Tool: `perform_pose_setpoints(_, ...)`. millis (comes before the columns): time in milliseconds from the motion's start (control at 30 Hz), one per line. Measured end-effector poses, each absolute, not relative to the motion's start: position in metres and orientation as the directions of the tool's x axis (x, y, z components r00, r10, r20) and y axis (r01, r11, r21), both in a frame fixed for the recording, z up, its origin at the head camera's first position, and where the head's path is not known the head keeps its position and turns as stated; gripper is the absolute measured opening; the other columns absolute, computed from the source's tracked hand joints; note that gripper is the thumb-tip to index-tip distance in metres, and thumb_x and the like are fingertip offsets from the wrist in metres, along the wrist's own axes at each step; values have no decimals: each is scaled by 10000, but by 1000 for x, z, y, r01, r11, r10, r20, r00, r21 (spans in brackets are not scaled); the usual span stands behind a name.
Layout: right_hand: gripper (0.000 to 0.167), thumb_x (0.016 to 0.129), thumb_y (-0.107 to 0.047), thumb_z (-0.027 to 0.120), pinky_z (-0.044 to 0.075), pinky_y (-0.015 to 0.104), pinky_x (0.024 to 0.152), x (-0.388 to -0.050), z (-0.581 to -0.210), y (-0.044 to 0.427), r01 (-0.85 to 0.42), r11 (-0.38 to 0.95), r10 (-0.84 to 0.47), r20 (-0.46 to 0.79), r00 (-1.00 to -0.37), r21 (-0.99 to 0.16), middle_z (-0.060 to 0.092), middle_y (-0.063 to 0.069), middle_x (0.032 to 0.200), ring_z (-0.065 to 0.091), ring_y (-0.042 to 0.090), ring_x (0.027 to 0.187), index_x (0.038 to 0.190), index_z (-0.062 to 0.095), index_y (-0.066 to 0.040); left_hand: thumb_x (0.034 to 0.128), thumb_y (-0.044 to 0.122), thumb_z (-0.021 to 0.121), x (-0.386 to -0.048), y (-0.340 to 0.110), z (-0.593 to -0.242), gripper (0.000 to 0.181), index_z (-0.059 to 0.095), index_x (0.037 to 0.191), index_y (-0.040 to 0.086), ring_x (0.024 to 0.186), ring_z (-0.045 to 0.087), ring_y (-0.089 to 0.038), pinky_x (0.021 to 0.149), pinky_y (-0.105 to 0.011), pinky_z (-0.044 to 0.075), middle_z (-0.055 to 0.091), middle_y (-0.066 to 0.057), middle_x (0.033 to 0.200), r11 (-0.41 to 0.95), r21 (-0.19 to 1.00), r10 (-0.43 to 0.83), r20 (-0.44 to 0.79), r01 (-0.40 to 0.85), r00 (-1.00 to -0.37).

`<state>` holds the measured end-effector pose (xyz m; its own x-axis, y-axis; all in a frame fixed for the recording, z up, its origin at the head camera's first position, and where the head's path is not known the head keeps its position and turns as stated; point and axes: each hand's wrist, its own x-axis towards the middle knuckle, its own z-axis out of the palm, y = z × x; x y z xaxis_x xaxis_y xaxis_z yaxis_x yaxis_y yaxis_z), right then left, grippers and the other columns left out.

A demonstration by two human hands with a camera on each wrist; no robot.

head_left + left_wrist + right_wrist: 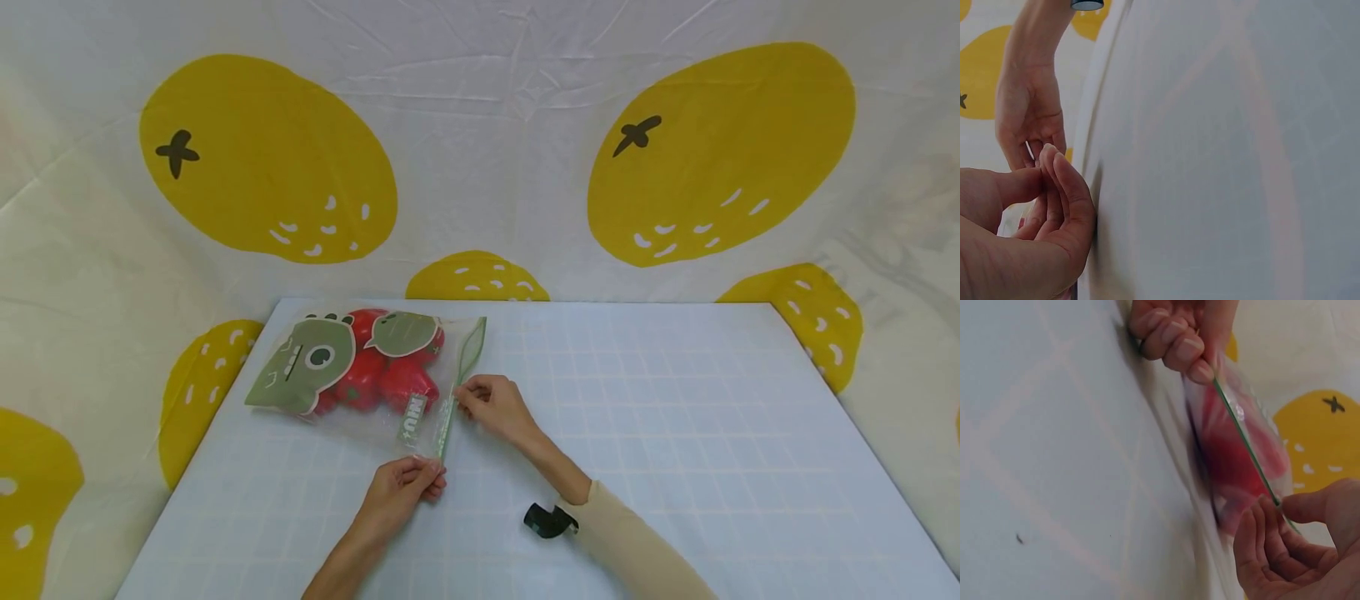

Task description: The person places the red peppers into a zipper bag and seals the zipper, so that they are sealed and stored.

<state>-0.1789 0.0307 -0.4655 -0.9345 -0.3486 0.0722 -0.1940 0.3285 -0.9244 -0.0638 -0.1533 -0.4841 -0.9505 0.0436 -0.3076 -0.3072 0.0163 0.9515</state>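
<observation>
A clear zip bag (446, 358) with green cartoon prints and a green zip edge lies on its side on the table. Inside it are several red tomato-like pieces (408, 383), some with green stem marks. My left hand (405, 492) pinches the near end of the zip edge between thumb and fingers. Further up that edge, my right hand (495, 407) pinches the green strip (1244, 440), as the right wrist view also shows. Beyond my right hand the far part of the zip bows apart. In the left wrist view the left fingers (1071, 187) hide most of the bag.
A light blue table (675, 400) with a pale grid lies under the bag. A black device (547, 521) is at the right wrist, by the beige sleeve (637, 542). Behind the table hangs a white cloth (495, 167) with yellow fruit prints.
</observation>
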Motion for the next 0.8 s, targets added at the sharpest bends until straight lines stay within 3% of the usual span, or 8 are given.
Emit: perform_pose_setpoints(800,173,990,-134,674,467,207,550,-211,-462,29,-201,320,-279,111,-954,-926,718,102,741,605,84,606,905,752,-5,1010,110,651,-66,-152,-485,261,682,1048,-147,718,676,-109,695,-230,594,729,-105,849,20,952,46,-307,-306,-951)
